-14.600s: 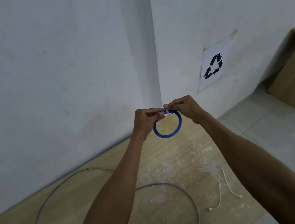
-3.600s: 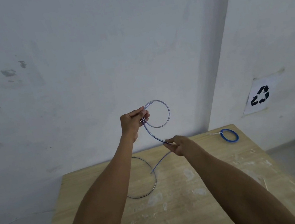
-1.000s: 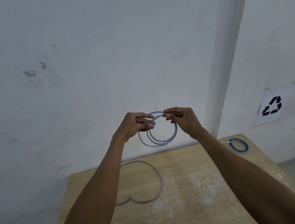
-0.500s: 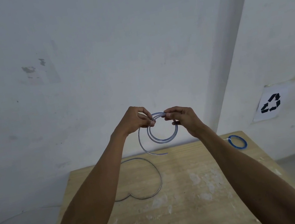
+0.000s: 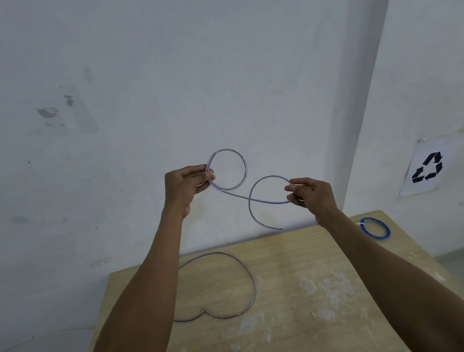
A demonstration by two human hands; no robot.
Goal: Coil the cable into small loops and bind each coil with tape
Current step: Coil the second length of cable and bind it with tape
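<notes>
A pale, scuffed wall meets a second wall in a corner, and a light wooden table with white smears on its top stands against it.

Above the far edge of the table, both hands hold up a thin grey-blue cable, bent into two open loops like a slanted figure eight. The higher loop lies toward 10 o'clock from the crossing strand. The lower loop lies toward 4 o'clock. The left hand pinches the higher loop at its 9 o'clock side, thumb and fingertips closed on the strand. The right hand pinches the lower loop at its 3 o'clock side, fingers curled around the cable. From the lower loop a free end curves down toward 6 o'clock and ends in the air just above the table's far edge, not touching it.

On the table, taking 12 o'clock as the wall side, a loose grey cable lies in a wide heart-like curve at about 10 o'clock, partly hidden by the left forearm. A small blue coil lies flat near the 2 o'clock corner, with a white band on its wall-side edge. It is well apart from both hands.

On the right wall, a paper recycling sign hangs at about 3 o'clock from the right hand.
</notes>
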